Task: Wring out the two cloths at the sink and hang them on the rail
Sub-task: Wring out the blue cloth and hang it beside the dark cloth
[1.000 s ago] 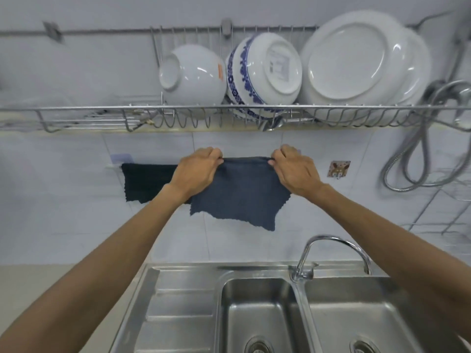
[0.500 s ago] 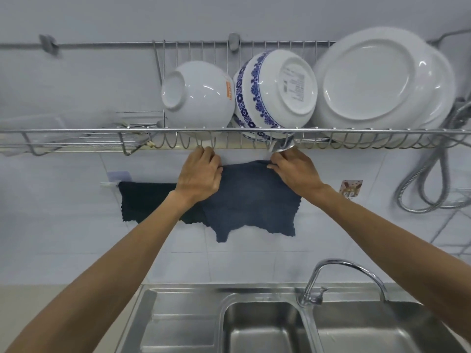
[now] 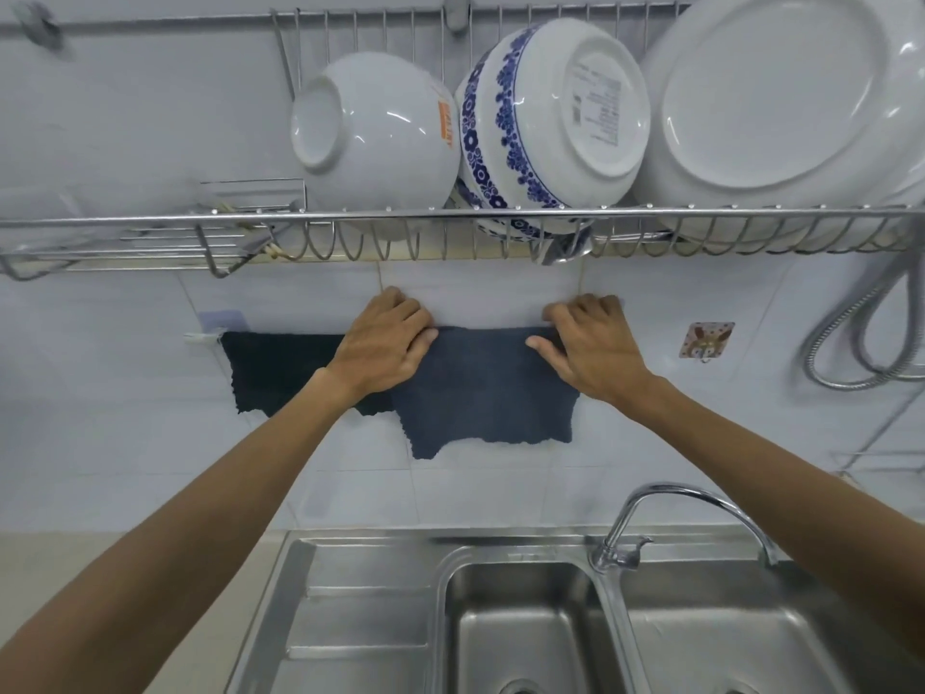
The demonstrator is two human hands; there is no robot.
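above sink (image 3: 525, 618), both hands (image 3: 380, 343) (image 3: 595, 348) pinch blue cloth (image 3: 480, 388).

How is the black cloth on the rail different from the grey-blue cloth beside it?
The black cloth is darker; the grey-blue cloth is paler. The black cloth hangs free on the left, while the grey-blue cloth has the left hand and right hand on its top edge. The grey-blue cloth overlaps the black cloth and hangs lower. Both hang flat against the tiled wall, with ragged lower edges.
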